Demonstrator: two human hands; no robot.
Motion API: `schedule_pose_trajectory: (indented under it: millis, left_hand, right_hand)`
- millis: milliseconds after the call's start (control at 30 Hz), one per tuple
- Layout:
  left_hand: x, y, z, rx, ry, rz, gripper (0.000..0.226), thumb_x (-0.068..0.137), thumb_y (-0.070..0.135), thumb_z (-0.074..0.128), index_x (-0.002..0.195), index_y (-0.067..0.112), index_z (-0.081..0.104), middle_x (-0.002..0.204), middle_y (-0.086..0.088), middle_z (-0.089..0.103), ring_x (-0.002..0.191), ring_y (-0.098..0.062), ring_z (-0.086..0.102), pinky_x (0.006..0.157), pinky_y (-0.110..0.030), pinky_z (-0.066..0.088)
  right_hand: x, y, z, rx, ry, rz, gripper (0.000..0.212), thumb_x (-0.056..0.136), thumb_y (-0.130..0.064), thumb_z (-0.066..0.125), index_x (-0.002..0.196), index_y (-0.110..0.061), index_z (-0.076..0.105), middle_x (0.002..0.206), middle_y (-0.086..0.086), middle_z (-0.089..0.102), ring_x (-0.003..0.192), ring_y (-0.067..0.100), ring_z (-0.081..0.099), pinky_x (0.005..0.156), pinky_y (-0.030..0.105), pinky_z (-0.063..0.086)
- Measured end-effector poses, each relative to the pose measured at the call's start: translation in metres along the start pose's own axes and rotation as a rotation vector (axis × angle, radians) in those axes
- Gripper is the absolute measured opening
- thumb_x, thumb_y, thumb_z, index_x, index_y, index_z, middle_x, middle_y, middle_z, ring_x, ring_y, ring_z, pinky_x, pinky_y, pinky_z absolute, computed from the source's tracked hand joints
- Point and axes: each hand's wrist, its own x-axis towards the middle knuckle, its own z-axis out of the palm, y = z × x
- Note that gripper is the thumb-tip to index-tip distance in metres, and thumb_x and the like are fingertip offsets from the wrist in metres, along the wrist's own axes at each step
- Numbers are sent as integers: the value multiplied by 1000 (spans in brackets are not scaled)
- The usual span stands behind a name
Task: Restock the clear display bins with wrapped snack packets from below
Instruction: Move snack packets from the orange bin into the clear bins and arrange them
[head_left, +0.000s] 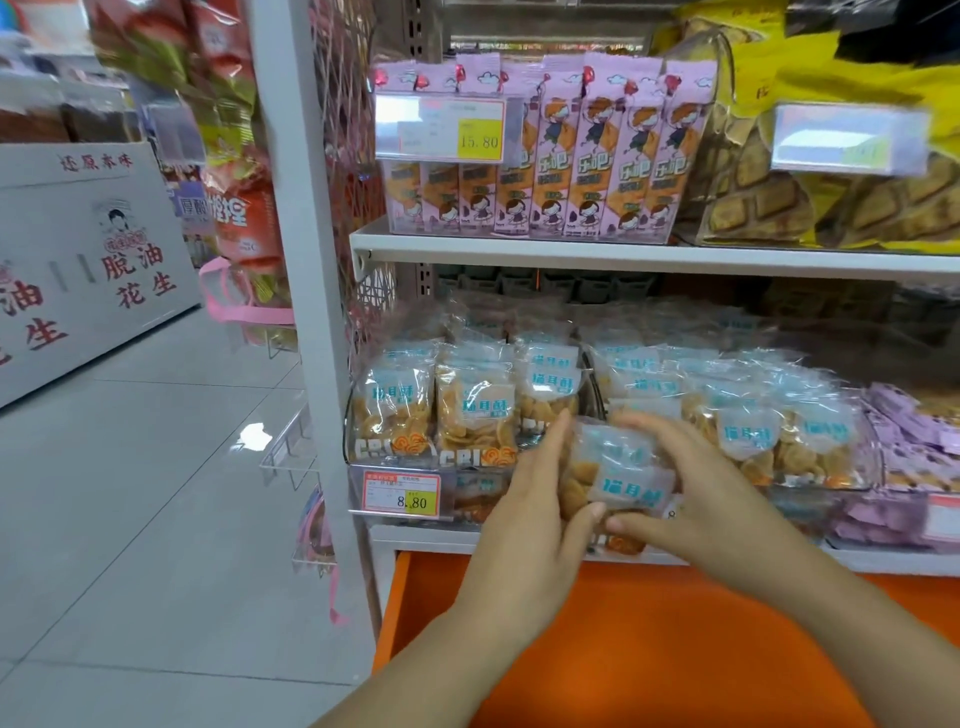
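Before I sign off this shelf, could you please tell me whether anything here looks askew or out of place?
Nothing looks spilled or torn. The only odd one is the snack packet held tilted between the left hand and right hand, in front of the clear bins, not yet in a row.

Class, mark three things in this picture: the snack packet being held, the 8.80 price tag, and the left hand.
held snack packet (623, 486): head view, on its pale label.
8.80 price tag (402, 494): head view, middle of the tag.
left hand (530, 501): head view, back of the hand.
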Motion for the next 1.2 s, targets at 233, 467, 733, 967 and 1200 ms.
schedule_pose_trajectory:
  millis: [233, 467, 733, 967, 1200]
  left_hand:
    - [27, -18, -28, 340, 224, 105, 57, 96, 27, 49, 146, 38, 25, 140, 14, 45, 130, -6, 41, 111, -32, 27]
    - [30, -71, -47, 941, 172, 147, 72, 54, 0, 86, 119, 22, 65, 133, -10, 57, 125, -30, 53, 99, -69, 34]
    - [33, -72, -61, 946, 249, 180, 54, 40, -10, 84, 85, 15, 68, 123, -6, 65, 119, -30, 58, 99, -63, 14]
    - [35, -78, -59, 874, 253, 157, 87, 33, -20, 77, 113, 13, 63, 128, -11, 59, 112, -31, 62, 103, -60, 20]
    - [33, -85, -55, 860, 228, 175, 99, 40, -24, 73, 131, 11, 54, 136, -16, 52, 128, -37, 48, 107, -57, 18]
  right_hand:
    - [44, -9, -14, 74, 101, 69, 58, 71, -19, 81, 117, -29, 47, 102, -15, 51, 81, -3, 55, 52, 7, 45]
    - [87, -25, 12, -190, -4, 94, 69, 74, -22, 80, 133, -20, 43, 138, 3, 36, 121, 21, 46, 95, 27, 37]
    - [95, -31, 24, -639, -32, 130, 62, 84, -34, 68, 136, -15, 40, 142, 5, 30, 124, 31, 40, 103, 44, 30]
    - [80, -33, 33, -822, 154, -135, 91, 85, -9, 62, 151, -11, 0, 158, 10, 5, 137, 29, 19, 108, 40, 25]
    - [69, -2, 64, -775, 48, -312, 78, 89, -7, 52, 144, -1, -3, 157, 19, 3, 146, 32, 4, 113, 39, -7]
